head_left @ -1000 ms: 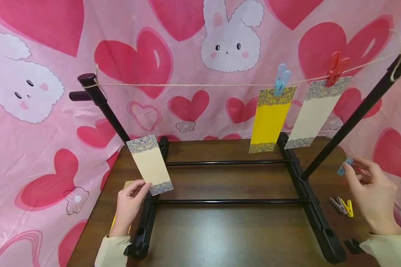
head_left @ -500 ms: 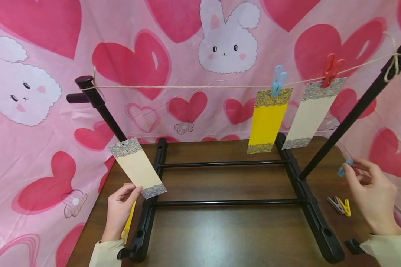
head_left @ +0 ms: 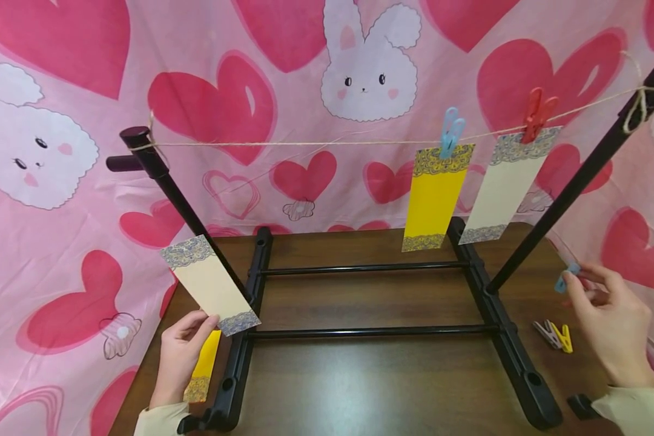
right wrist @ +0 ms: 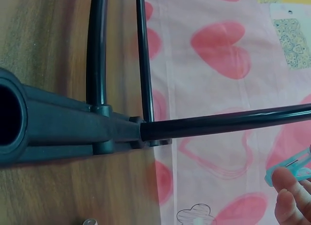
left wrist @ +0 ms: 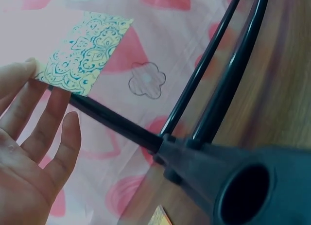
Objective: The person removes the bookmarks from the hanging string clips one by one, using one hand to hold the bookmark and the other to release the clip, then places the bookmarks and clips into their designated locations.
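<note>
My left hand [head_left: 182, 357] pinches a cream bookmark card [head_left: 209, 281] with patterned ends near its lower edge, thumb in front; the card tilts to the left before the frame's left post. In the left wrist view, the card's patterned end [left wrist: 87, 55] sticks out past the fingertips. A yellow bookmark card [head_left: 203, 366] lies on the table, partly behind this hand. My right hand [head_left: 613, 321] pinches a blue clothespin [head_left: 567, 278] between thumb and fingers, right of the frame. The right wrist view shows the same clothespin [right wrist: 291, 166] at its right edge.
A string [head_left: 305, 143] spans the black frame [head_left: 245, 345]. From it hang a yellow card [head_left: 435, 203] under a blue clothespin [head_left: 451, 134] and a cream card [head_left: 507, 188] under a red clothespin [head_left: 538, 118]. Grey [head_left: 547, 334] and yellow [head_left: 564, 339] clothespins lie on the table [head_left: 370, 381].
My left hand has moved left and slightly down with the cream card, which leans further left. More of the yellow card on the table shows. The right hand stays nearly in place.
</note>
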Demonstrator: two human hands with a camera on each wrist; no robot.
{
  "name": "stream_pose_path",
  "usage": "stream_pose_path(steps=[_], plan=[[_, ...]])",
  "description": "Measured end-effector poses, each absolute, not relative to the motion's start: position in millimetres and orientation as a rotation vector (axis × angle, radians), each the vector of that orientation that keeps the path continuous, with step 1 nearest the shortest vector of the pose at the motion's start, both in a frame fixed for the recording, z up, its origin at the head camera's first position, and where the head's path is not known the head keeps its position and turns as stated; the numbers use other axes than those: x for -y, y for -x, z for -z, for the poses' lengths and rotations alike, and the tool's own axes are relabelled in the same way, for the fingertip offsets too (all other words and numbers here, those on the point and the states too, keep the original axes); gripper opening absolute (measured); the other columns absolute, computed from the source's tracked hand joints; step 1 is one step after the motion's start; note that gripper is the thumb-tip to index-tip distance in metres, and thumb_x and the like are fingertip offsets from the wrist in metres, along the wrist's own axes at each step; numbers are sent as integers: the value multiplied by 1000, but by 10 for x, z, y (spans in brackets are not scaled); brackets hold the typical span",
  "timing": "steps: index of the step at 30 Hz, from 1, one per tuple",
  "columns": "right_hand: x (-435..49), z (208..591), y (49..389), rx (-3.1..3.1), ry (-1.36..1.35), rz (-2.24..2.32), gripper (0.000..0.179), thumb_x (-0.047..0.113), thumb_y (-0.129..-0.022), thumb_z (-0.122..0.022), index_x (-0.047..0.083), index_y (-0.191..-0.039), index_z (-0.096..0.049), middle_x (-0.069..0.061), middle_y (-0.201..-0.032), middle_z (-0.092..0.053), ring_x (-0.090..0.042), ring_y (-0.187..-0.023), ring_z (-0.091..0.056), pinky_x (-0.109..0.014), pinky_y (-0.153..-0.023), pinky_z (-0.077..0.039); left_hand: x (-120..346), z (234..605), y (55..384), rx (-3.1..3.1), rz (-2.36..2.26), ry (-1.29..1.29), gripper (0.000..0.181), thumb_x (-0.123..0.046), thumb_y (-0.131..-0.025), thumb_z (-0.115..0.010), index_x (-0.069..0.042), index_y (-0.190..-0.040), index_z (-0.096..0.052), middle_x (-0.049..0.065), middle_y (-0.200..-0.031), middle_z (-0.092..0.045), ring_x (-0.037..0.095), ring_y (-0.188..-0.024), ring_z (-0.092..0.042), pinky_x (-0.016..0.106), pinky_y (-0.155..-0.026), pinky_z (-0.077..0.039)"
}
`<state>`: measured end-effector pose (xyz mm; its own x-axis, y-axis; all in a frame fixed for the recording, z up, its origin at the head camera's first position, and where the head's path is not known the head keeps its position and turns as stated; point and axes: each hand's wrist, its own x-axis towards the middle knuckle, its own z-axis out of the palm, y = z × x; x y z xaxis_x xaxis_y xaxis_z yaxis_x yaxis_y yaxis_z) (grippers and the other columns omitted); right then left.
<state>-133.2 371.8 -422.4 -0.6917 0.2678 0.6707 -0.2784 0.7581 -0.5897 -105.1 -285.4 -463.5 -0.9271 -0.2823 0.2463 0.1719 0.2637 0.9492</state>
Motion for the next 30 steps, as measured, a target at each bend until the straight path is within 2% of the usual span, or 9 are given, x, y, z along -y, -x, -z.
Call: stream_pose_path(steps=[16, 21, 30], plan=[[-3752, 4266, 1359, 2177, 17, -878, 35, -3, -90, -76, -9, -124, -66, 49, -105, -54, 32, -66, -48, 3, -62, -36, 3066, 4669, 954, 2126, 1779, -182, 14, 3, -98, -67, 9, -109, -72, -5, -90, -77, 11, -79, -70, 16, -82, -56], [-3767, 4292, 1359, 2176, 17, -884, 34, -3, -90, -77, -2, -122, -69, 48, -104, -56, 30, -65, -49, 3, -61, -36, 3118, 4683, 912, 2058, 1874, -241, 16, 1, -99, -67, 9, -112, -71, -3, -92, -78, 13, -79, -70, 18, -82, -55], [-3821, 4317, 1332, 2187, 29, -867, 34, -5, -89, -76, -11, -122, -66, 49, -102, -53, 31, -66, -47, 4, -65, -37, 3234, 4733, 862, 2017, 1905, -201, 13, 6, -99, -64, 12, -110, -68, -3, -90, -77, 10, -80, -68, 18, -83, -53]])
